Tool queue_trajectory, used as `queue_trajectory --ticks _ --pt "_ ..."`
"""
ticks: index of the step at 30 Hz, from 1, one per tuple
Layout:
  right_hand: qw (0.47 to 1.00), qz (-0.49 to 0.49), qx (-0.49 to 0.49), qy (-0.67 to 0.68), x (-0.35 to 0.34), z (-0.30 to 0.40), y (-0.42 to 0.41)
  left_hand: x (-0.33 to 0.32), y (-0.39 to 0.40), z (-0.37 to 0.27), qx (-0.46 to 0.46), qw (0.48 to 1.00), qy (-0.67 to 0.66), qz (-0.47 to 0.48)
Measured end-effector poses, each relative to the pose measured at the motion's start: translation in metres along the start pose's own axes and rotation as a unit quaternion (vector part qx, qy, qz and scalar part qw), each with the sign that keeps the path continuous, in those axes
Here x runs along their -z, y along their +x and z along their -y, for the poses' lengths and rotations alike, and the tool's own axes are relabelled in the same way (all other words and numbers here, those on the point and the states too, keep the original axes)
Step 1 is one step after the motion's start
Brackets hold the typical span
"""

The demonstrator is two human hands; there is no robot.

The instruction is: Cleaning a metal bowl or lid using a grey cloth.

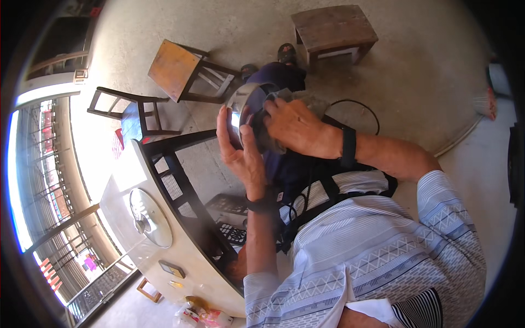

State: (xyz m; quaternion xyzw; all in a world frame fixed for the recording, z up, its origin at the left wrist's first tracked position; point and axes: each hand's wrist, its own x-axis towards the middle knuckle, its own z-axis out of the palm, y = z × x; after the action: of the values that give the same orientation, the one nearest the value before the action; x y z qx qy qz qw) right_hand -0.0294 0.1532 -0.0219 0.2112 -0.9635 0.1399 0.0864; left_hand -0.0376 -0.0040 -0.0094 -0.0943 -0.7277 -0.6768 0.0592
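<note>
My left hand [242,151] grips a shiny round metal pot or pan [238,100] by its side, with the thumb at the rim. The vessel is tilted, its opening facing my right hand [301,127]. That hand clutches a thin, crumpled grey cloth or bag [268,137] at the opening; its fingertips are partly hidden. A glass lid with a metal rim [158,223] and a central knob lies on the pale tabletop [197,254] to the left.
A small framed item [172,269] and plastic packets [205,315] lie on the table. A wooden stool [174,69], a blue-seated chair [132,119] and a low wooden bench [334,28] stand on the concrete floor. A broom head [486,104] is at the far right.
</note>
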Motion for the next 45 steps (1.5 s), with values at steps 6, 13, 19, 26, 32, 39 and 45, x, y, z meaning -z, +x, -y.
queue_trajectory --ticks 6,13,19,26,32,39,45 --pt "0.977 0.087 0.006 0.197 0.015 -0.007 0.004 0.002 -0.004 0.009 -0.025 1.000 0.004 -0.009" --pt "0.905 0.068 0.001 0.420 -0.003 -0.011 0.012 0.001 -0.008 0.013 -0.024 0.999 -0.024 -0.028" --pt "0.751 0.122 -0.032 0.648 0.017 -0.023 0.021 -0.007 -0.014 0.013 -0.014 0.997 -0.047 -0.054" --pt "0.483 0.082 -0.157 0.858 0.019 -0.022 0.021 -0.008 -0.011 0.004 -0.037 0.998 -0.024 -0.046" --pt "0.378 0.060 -0.211 0.899 0.025 -0.036 0.007 -0.003 0.003 0.012 -0.036 0.999 -0.006 -0.032" --pt "0.416 -0.042 -0.230 0.879 0.064 -0.079 -0.033 0.005 0.019 0.013 0.032 0.993 -0.110 -0.023" --pt "0.638 -0.114 -0.274 0.711 0.090 -0.119 -0.044 0.008 0.030 -0.008 0.047 0.995 -0.084 0.021"
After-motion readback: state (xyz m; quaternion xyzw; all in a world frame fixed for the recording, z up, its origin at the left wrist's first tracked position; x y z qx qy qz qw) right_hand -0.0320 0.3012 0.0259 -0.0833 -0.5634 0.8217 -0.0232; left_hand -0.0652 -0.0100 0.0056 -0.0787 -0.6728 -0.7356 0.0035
